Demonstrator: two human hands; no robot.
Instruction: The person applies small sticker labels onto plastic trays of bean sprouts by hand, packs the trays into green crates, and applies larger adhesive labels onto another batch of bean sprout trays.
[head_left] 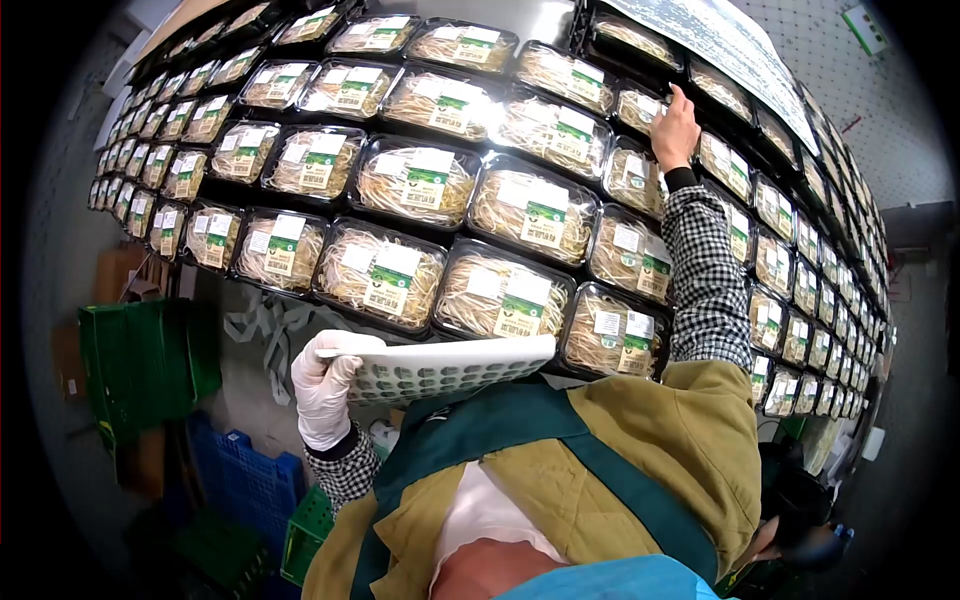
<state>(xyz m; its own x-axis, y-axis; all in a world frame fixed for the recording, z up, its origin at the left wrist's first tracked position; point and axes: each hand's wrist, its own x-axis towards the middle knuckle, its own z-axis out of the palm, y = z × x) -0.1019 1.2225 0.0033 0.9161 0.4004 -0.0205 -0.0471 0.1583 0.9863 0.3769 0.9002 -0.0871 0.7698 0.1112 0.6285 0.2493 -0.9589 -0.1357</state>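
My left hand (325,390), in a white glove, grips the left end of a white sheet or stack of sheets (440,368) printed with rows of round dark green stickers. The sheet lies level before my chest. My bare right hand (676,132) reaches far over the packs, index finger stretched out, over a clear-lidded black tray of bean sprouts (640,108). Whether a fingertip holds a small sticker I cannot tell. Nearest the sheet sit more bean sprout packs (505,292), each with a green and tan label.
Rows of similar packs (235,150) spread left and right. Green crates (140,365) and a blue plastic pallet (245,465) stand at the lower left. A long whitish sheet (735,55) lies along the upper right. At the lower right is part of another person (765,540).
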